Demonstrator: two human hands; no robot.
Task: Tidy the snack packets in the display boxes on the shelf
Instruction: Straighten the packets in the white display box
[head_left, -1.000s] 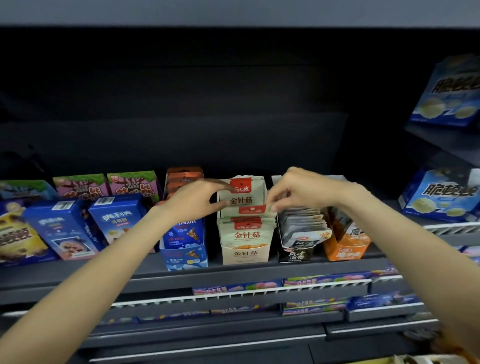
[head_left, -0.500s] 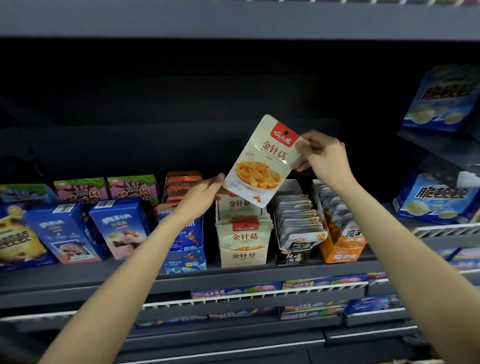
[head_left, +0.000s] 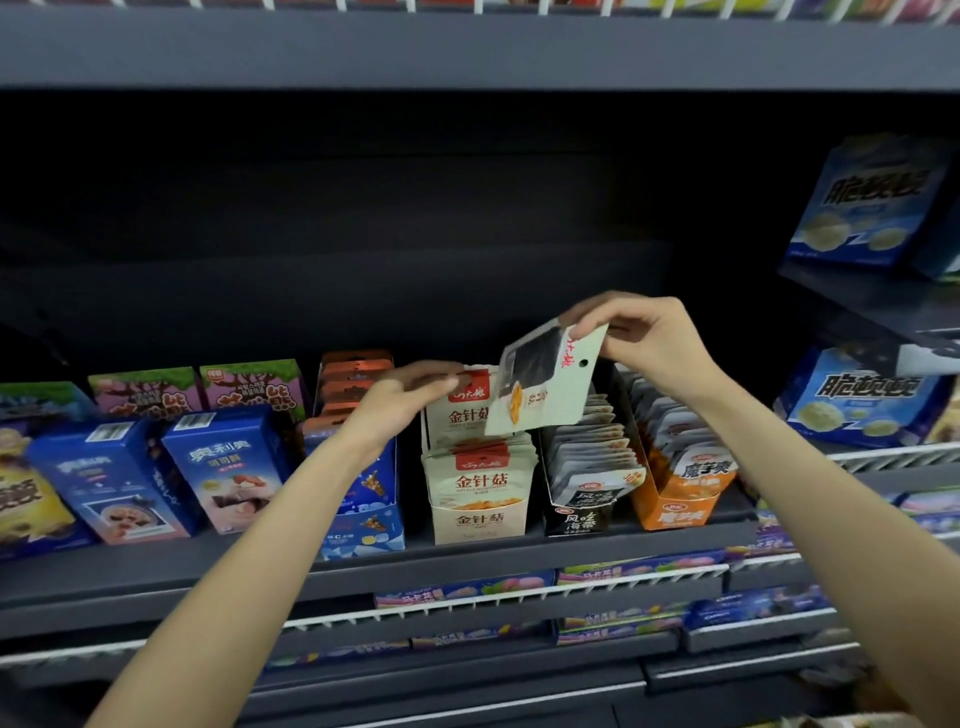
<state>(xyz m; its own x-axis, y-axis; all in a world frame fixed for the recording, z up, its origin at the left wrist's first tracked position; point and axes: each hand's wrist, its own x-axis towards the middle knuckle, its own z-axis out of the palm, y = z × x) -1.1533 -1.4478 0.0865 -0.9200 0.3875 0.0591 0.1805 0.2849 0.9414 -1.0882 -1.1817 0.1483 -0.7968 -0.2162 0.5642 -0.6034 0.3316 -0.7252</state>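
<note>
My right hand (head_left: 644, 338) pinches the top edge of a pale snack packet (head_left: 545, 384), which hangs tilted with its back side towards me, above the beige display box (head_left: 478, 514). My left hand (head_left: 410, 395) reaches to the back of that box, its fingers touching the upright packets (head_left: 467, 410) that stand there. More beige packets fill the front of the box. To its right a black display box (head_left: 579, 519) holds a row of grey packets, and an orange display box (head_left: 680, 506) holds more.
Blue biscuit boxes (head_left: 228, 467) and pink boxes (head_left: 249, 387) stand on the shelf to the left, with a blue display box (head_left: 363, 525) under my left wrist. Blue cartons (head_left: 862, 400) sit on the shelves at the right. Lower rails (head_left: 519, 597) carry flat packets.
The packet in my right hand has come down and turned its back side to me, close over the beige box. My left hand has moved right to the packets at the box's back.
</note>
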